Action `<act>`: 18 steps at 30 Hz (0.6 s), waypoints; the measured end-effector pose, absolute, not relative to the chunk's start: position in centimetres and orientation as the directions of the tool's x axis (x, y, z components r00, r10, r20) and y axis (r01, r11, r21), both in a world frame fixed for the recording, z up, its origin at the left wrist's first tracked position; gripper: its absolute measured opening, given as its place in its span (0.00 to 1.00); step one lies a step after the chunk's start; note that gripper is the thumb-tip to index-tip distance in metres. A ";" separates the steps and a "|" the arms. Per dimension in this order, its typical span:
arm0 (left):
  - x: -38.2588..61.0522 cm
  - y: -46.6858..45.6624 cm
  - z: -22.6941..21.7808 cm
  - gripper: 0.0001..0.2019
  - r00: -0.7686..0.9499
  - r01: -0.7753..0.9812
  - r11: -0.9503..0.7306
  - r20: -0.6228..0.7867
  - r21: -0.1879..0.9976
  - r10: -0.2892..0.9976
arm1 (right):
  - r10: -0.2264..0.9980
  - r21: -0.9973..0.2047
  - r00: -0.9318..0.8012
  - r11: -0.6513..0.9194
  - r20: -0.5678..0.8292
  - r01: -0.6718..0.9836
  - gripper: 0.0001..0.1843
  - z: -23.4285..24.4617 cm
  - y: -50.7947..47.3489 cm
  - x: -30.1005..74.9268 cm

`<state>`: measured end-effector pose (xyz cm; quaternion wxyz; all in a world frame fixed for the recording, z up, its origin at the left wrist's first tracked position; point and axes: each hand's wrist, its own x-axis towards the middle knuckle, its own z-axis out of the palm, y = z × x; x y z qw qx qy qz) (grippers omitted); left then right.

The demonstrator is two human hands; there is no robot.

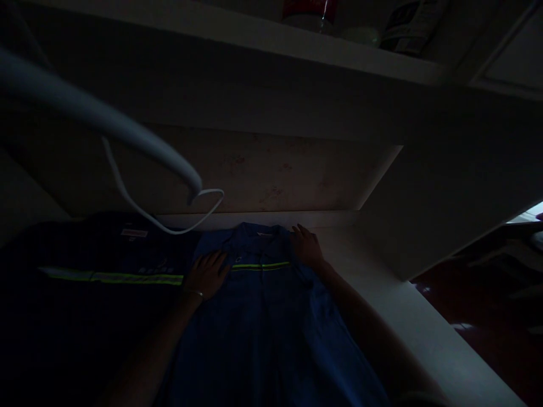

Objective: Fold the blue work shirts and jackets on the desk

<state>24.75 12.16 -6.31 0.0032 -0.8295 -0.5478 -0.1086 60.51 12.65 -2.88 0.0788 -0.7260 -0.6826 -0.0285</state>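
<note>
A blue work jacket [263,316] with a yellow-green reflective stripe lies flat on a pale surface in dim light, collar toward the wall. My left hand [207,274] rests open and flat on its left shoulder, at the end of the stripe. My right hand [306,246] lies open on the right shoulder near the collar. A thin bracelet shows at my left wrist.
A second dark garment [102,265] with a reflective stripe and a white label lies to the left. A pale tube [97,116] with a white cord [169,226] hangs overhead at left. A shelf [297,39] with containers runs above. The counter edge [436,339] drops to a dark red floor at right.
</note>
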 end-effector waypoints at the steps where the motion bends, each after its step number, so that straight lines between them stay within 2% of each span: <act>1: 24.8 12.1 -6.2 0.27 0.372 0.912 -0.394 0.179 0.112 0.911 | 0.990 -0.064 -0.008 0.018 0.140 0.998 0.29 -3.1 12.9 59.9; 4: 25.0 11.6 -5.8 0.26 0.368 0.919 -0.386 0.166 0.086 0.915 | 0.991 -0.056 -0.133 0.132 0.000 0.990 0.28 -4.4 13.2 59.2; 6: 25.5 11.3 -5.2 0.26 0.360 0.927 -0.373 0.175 0.046 0.916 | 0.989 -0.069 -0.130 0.126 -0.069 0.990 0.29 -4.7 13.2 59.2; 8: 26.1 10.8 -4.5 0.25 0.350 0.934 -0.358 0.186 0.010 0.918 | 0.991 -0.080 -0.114 0.107 -0.076 0.991 0.30 -4.4 13.0 59.3; 10: 26.9 9.7 -3.5 0.24 0.339 0.939 -0.345 0.191 -0.005 0.921 | 0.995 -0.106 -0.097 0.096 -0.010 0.990 0.30 -3.6 12.5 59.4; 13: 27.7 5.5 -1.7 0.24 0.346 0.932 -0.361 0.213 0.038 0.914 | 0.981 -0.201 -0.101 0.135 0.168 0.970 0.30 -2.3 10.2 59.6; 16: 26.9 -3.1 -0.7 0.23 0.396 0.876 -0.446 0.252 0.186 0.883 | 0.957 -0.347 -0.107 0.200 0.271 0.916 0.28 -1.7 4.8 61.2; 18: 25.2 -10.1 -1.6 0.19 0.374 0.841 -0.451 0.281 0.297 0.884 | 0.959 -0.455 -0.015 0.149 0.283 0.878 0.27 -1.7 -0.5 63.2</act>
